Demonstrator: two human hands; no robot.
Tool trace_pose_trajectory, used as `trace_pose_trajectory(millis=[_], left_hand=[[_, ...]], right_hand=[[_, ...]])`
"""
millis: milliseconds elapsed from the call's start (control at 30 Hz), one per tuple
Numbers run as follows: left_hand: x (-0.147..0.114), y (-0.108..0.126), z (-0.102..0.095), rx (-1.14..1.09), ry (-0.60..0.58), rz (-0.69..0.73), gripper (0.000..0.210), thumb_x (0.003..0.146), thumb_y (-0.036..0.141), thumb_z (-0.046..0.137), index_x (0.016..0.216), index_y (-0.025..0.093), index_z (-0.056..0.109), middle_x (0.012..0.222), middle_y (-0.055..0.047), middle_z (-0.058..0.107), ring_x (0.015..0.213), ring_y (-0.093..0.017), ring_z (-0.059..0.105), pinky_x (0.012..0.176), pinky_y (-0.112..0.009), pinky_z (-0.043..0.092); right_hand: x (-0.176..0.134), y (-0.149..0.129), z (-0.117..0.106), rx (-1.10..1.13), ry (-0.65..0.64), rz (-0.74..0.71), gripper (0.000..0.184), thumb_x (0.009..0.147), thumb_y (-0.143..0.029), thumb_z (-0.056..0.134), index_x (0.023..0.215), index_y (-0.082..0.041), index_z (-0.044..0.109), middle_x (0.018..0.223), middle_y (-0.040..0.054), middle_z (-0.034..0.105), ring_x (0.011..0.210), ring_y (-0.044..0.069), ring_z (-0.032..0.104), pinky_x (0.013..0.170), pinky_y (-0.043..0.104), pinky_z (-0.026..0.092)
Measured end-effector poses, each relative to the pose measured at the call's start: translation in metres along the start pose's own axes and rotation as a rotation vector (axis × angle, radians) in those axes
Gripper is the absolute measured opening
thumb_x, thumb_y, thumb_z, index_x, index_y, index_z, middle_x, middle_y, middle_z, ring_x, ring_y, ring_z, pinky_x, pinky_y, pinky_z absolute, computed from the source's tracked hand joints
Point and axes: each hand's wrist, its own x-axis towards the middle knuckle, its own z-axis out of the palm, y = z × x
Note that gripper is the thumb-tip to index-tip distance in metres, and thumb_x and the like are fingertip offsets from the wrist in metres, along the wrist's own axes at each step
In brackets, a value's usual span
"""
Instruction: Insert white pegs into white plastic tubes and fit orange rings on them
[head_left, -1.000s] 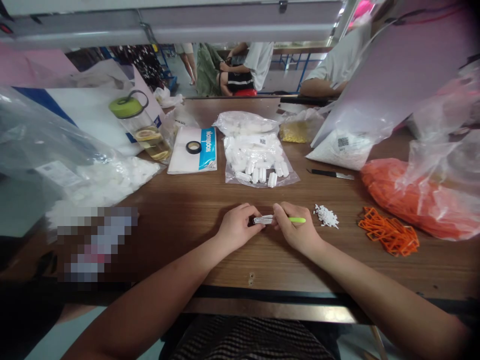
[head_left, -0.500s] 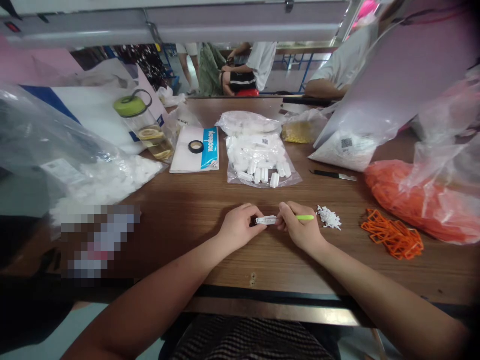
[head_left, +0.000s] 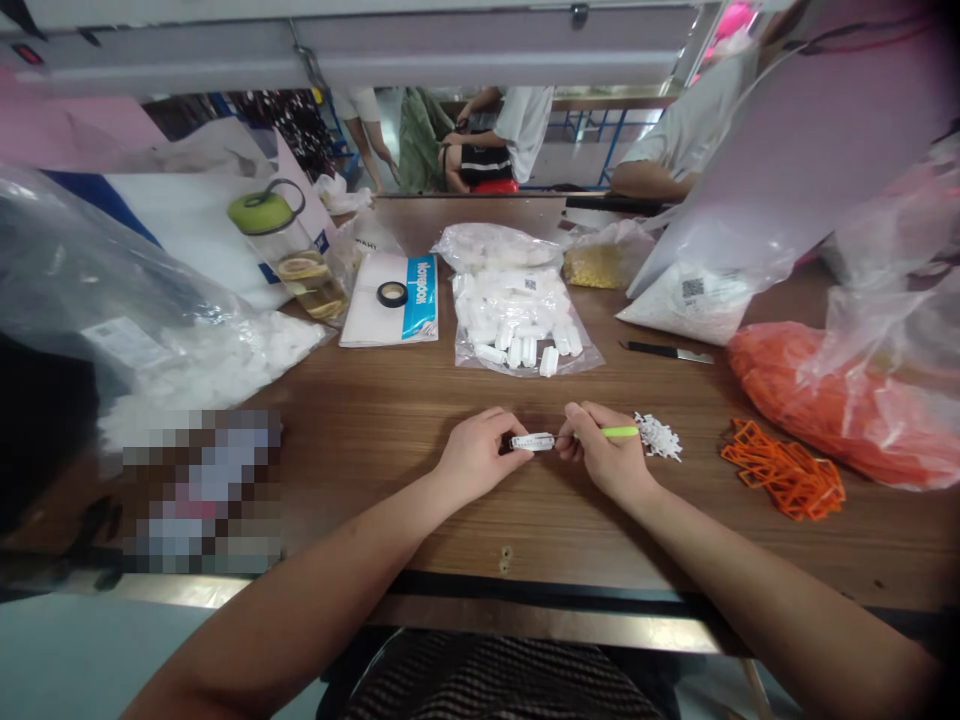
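My left hand [head_left: 484, 450] pinches the left end of a small white plastic connector housing [head_left: 532, 441], held just above the table. My right hand [head_left: 604, 448] is closed round a thin tool with a yellow-green handle [head_left: 619, 432]. Its dark slim tip points left at the housing's right end; whether the two touch I cannot tell. Close by my right hand lies a heap of tiny white plastic pieces [head_left: 658, 437]. Farther right is a pile of orange rectangular frames [head_left: 784, 470].
Behind my hands lies a clear bag of white housings [head_left: 514, 310]. A notebook [head_left: 367, 300] carries a black tape roll [head_left: 392, 294]; a bottle [head_left: 289, 250] stands left of it. A dark-handled blade [head_left: 667, 351] lies near a bag of orange parts [head_left: 847, 400]. People sit beyond the table.
My right hand and the green-handled tool have shifted slightly right, away from the housing. My left hand has stayed in place. In the background a standing person's arm has come lower.
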Motion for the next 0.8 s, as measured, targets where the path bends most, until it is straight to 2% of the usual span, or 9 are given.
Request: trace_pose_trajectory(millis=[467, 667, 800], left_hand=[[0.0, -0.001, 0.001, -0.013, 0.008, 0.0, 0.009, 0.079, 0.023, 0.074, 0.086, 0.021, 0.068, 0.076, 0.003, 0.057, 0.063, -0.012, 0.049, 0.06, -0.026, 0.035], [0.0, 0.0, 0.001, -0.025, 0.013, -0.004, 0.008, 0.079, 0.022, 0.073, 0.084, 0.02, 0.068, 0.074, 0.004, 0.055, 0.063, -0.012, 0.047, 0.059, -0.025, 0.034], [0.001, 0.001, 0.001, -0.016, 0.013, -0.012, 0.009, 0.078, 0.023, 0.074, 0.083, 0.02, 0.067, 0.072, 0.004, 0.053, 0.063, -0.012, 0.047, 0.059, -0.026, 0.033]], right_hand=[[0.0, 0.003, 0.001, -0.033, 0.002, 0.002, 0.049, 0.094, -0.051, 0.052, 0.059, -0.018, 0.059, 0.056, 0.0024, 0.063, 0.045, 0.011, 0.057, 0.044, 0.023, 0.044], [0.002, -0.003, 0.003, -0.101, -0.005, 0.035, 0.046, 0.094, -0.049, 0.051, 0.059, -0.019, 0.056, 0.054, 0.001, 0.062, 0.043, 0.012, 0.057, 0.043, 0.023, 0.043], [0.001, -0.01, 0.004, -0.292, -0.043, -0.099, 0.046, 0.097, -0.043, 0.048, 0.057, -0.019, 0.054, 0.054, 0.0, 0.061, 0.047, 0.011, 0.056, 0.05, 0.024, 0.044]])
